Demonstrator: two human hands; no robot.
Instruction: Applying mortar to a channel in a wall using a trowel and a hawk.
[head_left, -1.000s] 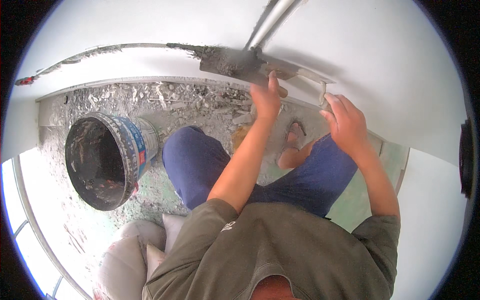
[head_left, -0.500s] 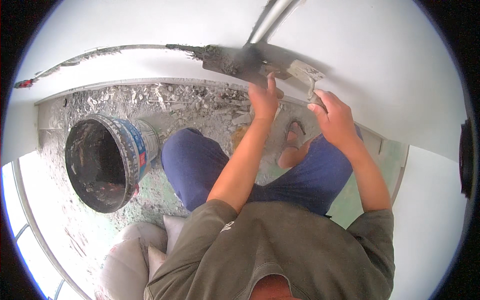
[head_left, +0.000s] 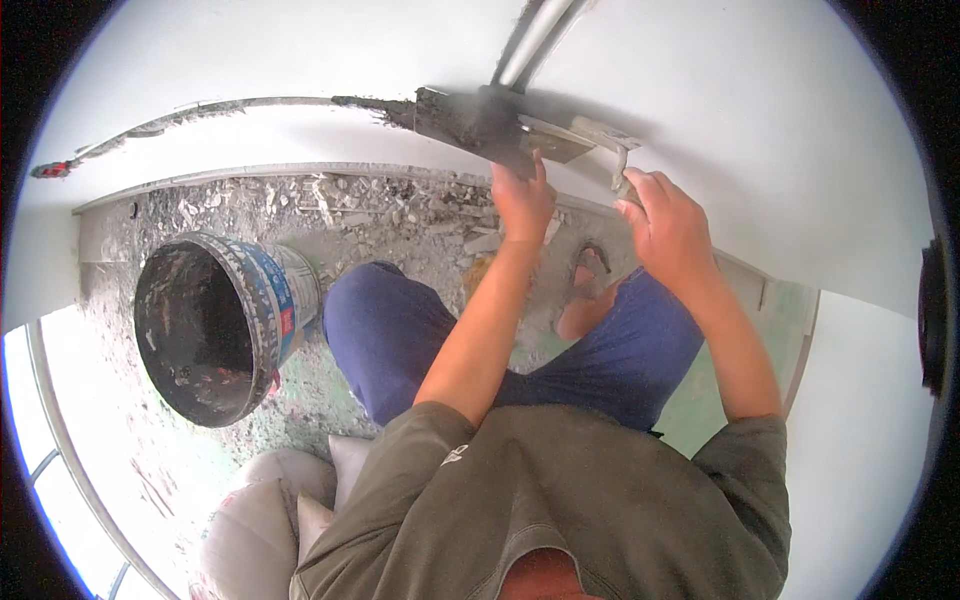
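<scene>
My left hand is closed under a flat plasterer's hawk, with one finger pointing up along it. Dark wet mortar lies on the hawk, which is held close to the white wall. My right hand grips the handle of a trowel. The trowel's pale, smeared blade is beside the hawk's right part, near the wall. Left of the hawk, dark mortar fills a stretch of the groove cut along the wall. Part of the hawk's far side is in blurred shadow.
A white pipe runs up the wall in a slot above the hawk. On the left a large bucket, dark inside, lies tipped toward me. Rubble covers the floor along the wall. Filled sacks lie at the lower left.
The hawk has shifted slightly right, and its surface looks a little more tilted. The trowel blade has moved slightly up and left. Both hands keep their hold.
</scene>
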